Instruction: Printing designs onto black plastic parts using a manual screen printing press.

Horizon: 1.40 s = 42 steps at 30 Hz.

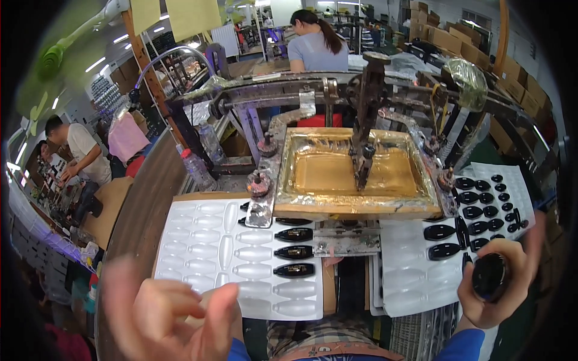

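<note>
Your left hand (174, 313) is raised close to the lens, blurred, fingers loosely spread, seemingly holding nothing. Your right hand (500, 280) is clamped around a round black cap (489, 275), just beside the right tray (415, 271). Ahead, three black pieces (294, 253) lie in the left tray (205, 253). Beyond stands the gold screen frame (361, 207), with a person (316, 45) seated farther off.

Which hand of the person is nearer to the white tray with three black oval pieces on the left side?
The left hand. It is raised just below the near edge of the white tray. The right hand, holding a black round piece, is far off to the tray's right.
</note>
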Tool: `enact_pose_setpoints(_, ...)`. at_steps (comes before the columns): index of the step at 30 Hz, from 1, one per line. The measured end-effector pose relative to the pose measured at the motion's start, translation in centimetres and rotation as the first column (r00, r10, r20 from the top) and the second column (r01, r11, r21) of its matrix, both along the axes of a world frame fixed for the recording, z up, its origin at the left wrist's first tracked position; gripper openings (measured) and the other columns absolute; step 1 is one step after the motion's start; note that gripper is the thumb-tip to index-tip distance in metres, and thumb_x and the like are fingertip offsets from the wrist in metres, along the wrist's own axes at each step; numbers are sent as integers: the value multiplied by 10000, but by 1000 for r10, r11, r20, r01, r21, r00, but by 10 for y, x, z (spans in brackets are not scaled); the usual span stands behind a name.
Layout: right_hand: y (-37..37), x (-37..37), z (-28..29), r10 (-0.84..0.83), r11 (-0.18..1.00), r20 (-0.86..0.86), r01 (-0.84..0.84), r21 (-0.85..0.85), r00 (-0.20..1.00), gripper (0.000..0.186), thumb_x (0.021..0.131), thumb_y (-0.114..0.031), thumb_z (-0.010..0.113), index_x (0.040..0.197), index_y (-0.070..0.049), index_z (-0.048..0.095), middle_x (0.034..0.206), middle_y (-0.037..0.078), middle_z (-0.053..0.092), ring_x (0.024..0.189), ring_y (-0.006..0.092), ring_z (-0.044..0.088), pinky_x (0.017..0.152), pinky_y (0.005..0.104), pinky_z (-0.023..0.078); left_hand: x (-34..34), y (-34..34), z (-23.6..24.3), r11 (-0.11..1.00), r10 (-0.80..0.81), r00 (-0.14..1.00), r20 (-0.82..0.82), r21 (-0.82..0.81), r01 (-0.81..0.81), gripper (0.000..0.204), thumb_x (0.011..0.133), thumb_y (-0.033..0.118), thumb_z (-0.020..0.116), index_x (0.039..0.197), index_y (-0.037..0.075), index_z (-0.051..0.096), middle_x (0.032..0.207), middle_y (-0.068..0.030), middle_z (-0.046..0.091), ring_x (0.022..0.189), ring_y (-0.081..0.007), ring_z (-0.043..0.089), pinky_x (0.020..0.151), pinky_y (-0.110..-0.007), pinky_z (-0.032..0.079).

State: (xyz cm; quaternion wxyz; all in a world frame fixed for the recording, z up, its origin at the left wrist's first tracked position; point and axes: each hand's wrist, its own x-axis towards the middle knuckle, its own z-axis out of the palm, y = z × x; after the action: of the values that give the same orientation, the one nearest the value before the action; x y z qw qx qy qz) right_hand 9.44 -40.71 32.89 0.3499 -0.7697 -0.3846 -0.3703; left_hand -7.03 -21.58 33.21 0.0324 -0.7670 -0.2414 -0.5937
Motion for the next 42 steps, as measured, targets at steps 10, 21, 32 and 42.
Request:
enact_pose_setpoints(10,-7,40,-19,538,561,-389,-662,-497,748,484,606,-269,737,922,32,528,689,80,565,459,201,535,399,256,414,54,45,-79,702,-666,350,-659,-394,593,353,770,249,589,1034,23,528,856,-130,572,822,-278,564,718,-381,452)
enact_pose_setpoints(21,15,97,-75,270,696,-584,-574,-431,766,559,657,-243,717,1120,-38,482,1072,146,522,904,259,539,661,282,454,179,137,-193,709,-703,701,-124,-209,674,202,781,88,543,966,10,562,930,-106,600,844,-235,577,767,-324,455)
enact_pose_setpoints(32,89,124,-130,348,695,-686,-667,-268,639,490,750,-370,638,1072,-17,528,1080,135,544,1032,263,486,875,339,365,183,225,-244,147,-735,471,488,-563,813,224,790,93,567,997,8,550,930,-76,605,833,-173,579,761,-283,461)
enact_pose_setpoints(42,119,112,-134,23,562,-717,-602,-567,697,633,767,-468,580,1151,17,444,1085,231,515,1052,350,472,880,346,373,24,209,-267,454,-151,763,629,-641,619,236,788,15,585,1007,-22,506,819,-57,585,732,-80,557,668,-179,442)
